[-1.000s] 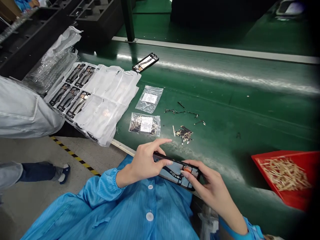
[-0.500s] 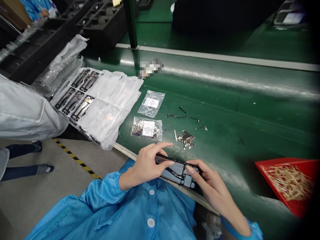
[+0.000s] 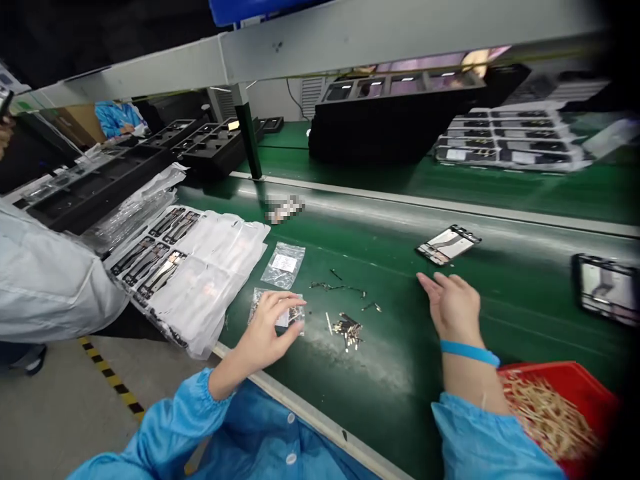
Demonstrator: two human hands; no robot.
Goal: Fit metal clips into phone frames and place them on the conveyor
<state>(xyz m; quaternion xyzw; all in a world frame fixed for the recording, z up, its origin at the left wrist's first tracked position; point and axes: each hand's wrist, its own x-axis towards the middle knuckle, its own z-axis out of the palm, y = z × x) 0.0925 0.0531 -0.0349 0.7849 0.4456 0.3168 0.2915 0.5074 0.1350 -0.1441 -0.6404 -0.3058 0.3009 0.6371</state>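
Observation:
My left hand is raised with its fingers apart and nothing in them, partly covering a clear bag of small parts. Out over the green belt, my right hand has its fingers stretched out and holds nothing that I can see. Just beyond its fingertips lies a phone frame with a pale middle and a dark strip. Between my hands sits a little pile of black and gold connector strips. A few loose black strips lie behind the pile, beside a second labelled bag.
White trays with phone parts stand at left near a person in pale clothing. A red bin of thin tan pieces is under my right forearm. Another phone frame lies far right. A metal beam crosses overhead.
The phone frame has left my hands and a frame now lies on the belt ahead of my right hand. My right hand reached forward; my left hand moved left and opened. The view tilted up.

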